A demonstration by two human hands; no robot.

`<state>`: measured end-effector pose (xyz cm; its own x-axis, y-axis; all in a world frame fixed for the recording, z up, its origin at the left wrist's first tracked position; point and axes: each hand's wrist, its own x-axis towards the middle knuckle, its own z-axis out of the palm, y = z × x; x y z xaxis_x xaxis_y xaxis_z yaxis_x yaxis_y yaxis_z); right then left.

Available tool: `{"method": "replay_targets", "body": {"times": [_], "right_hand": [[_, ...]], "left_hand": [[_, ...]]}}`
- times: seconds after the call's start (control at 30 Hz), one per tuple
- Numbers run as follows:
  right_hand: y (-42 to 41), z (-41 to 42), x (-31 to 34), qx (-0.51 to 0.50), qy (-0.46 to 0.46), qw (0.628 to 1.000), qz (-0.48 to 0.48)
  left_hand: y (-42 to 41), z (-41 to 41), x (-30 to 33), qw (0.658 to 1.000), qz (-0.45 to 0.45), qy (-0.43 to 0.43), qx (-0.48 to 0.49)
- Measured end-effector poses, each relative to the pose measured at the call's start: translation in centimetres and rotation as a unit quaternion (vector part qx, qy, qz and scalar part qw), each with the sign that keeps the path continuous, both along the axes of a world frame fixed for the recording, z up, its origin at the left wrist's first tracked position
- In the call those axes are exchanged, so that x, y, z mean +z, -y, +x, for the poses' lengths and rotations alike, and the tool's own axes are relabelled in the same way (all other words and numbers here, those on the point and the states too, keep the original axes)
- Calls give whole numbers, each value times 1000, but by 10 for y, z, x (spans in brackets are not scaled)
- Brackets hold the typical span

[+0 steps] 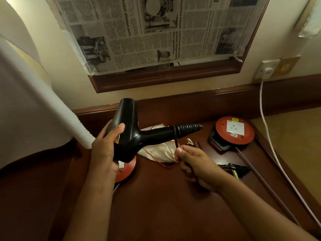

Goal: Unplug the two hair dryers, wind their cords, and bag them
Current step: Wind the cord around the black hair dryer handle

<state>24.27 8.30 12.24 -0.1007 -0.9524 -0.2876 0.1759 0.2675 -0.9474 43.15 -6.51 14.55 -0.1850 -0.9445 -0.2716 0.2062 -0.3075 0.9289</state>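
Head view: your left hand [106, 146] grips the barrel of the black plastic hair dryer [129, 134], thumb laid across its side, nozzle pointing up and away from you. The dryer's handle runs out to the right, ending in a ribbed black strain relief. Your right hand [192, 164] is closed around the thin black cord [176, 140], pinching it just below the handle; one turn of cord lies around the handle next to the ribbing. The rest of the cord is hidden inside your right fist.

Between your hands, on the dark wooden tabletop [156, 206], lies a cream cloth drawstring bag [156, 152] with orange string, partly covered by the dryer. Beyond your right hand sits a round red extension reel [235, 133] with a white socket. A second red disc [125, 169] under your left hand is mostly hidden.
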Motion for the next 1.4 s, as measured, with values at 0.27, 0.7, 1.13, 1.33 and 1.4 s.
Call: {"method": "replay_targets", "body": {"times": [0.27, 0.7, 1.13, 1.33, 1.4], "right_hand": [[6, -11, -9, 31, -2, 998, 47], [2, -2, -40, -43, 15, 999, 26], [7, 4, -42, -23, 161, 986, -41], [16, 3, -39, 0, 64, 997, 37], [19, 0, -39, 14, 47, 997, 52]], "left_hand": [[1, 4, 3, 995, 75, -7, -61], [-1, 3, -29, 994, 98, 12, -45], [-2, -4, -11, 995, 83, -51, -19], [-5, 2, 5, 994, 83, -56, -54], [-4, 6, 9, 993, 86, -59, -55]]}}
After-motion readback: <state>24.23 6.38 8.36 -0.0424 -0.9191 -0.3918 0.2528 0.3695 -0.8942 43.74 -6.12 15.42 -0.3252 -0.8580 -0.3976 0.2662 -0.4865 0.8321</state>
